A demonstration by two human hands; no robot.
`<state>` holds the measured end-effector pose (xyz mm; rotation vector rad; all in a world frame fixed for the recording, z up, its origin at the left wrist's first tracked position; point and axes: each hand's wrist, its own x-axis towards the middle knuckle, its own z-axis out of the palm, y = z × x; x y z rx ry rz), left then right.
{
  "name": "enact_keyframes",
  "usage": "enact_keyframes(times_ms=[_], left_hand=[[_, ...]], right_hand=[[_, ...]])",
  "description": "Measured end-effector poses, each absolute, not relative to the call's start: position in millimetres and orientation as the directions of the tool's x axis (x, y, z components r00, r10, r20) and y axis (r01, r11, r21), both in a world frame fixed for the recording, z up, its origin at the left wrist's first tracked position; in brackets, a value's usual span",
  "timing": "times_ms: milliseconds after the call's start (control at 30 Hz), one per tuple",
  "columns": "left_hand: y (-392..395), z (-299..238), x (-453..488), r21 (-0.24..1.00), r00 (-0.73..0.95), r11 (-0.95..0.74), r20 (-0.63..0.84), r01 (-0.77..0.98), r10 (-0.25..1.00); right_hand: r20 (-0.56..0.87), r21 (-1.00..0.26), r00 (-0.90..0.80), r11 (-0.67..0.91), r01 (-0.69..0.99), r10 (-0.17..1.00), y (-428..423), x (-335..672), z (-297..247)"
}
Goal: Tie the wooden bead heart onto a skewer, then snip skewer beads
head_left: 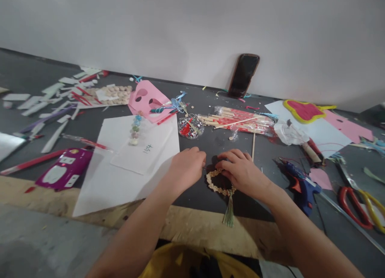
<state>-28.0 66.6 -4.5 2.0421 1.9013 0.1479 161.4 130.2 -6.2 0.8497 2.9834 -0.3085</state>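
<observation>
A ring-shaped bracelet of small pale beads (pixel 212 185) lies near the table's front edge, its green tassel (pixel 228 214) hanging down towards me. My right hand (pixel 242 167) is at the bracelet's upper right side, with curled fingers and thumb closed on the beads. Just left of the bracelet, my left hand (pixel 191 165) is closed, the fingertips pressed together; whatever they may hold is hidden. Beyond both hands is a clear round case (pixel 190 126) with red, white and dark small pieces in it.
Wooden sticks in plastic wrap (pixel 240 120) lie behind my hands, below a phone (pixel 244 75) leaning on the wall. At right are a blue glue gun (pixel 300 185) and scissors with red and yellow handles (pixel 355 205). White paper (pixel 120 149) and a purple card (pixel 64 168) are at left.
</observation>
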Motion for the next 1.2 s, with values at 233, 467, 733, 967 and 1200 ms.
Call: enact_keyframes(times_ms=[233, 467, 733, 967, 1200], left_hand=[[63.5, 1.0, -30.0, 0.333, 0.095, -0.040, -0.149, 0.942, 0.984], [65.6, 4.4, -29.8, 0.404, 0.101, -0.049, -0.108, 0.913, 0.989], [67.7, 7.6, -26.9, 0.561, 0.111, -0.033, -0.105, 0.827, 0.988], [72.8, 1.9, -18.2, 0.637, 0.094, 0.001, -0.115, 0.771, 0.989], [77.1, 2.7, -8.3, 0.746, 0.077, 0.034, -0.113, 0.665, 0.991]], right_hand=[[-0.051, -0.192, -0.855, 0.835, 0.515, 0.516, 129.3, 163.2, -8.1], [-0.014, -0.212, -0.846, 0.825, 0.524, 0.533, 129.2, 165.3, -2.8], [0.027, -0.240, -0.712, 0.696, 0.676, 0.701, 86.7, 211.6, 6.7], [-0.041, -0.251, -0.707, 0.678, 0.691, 0.706, 56.6, 218.0, -12.1], [-0.014, -0.339, -0.728, 0.681, 0.649, 0.686, 63.6, 213.0, 1.8]])
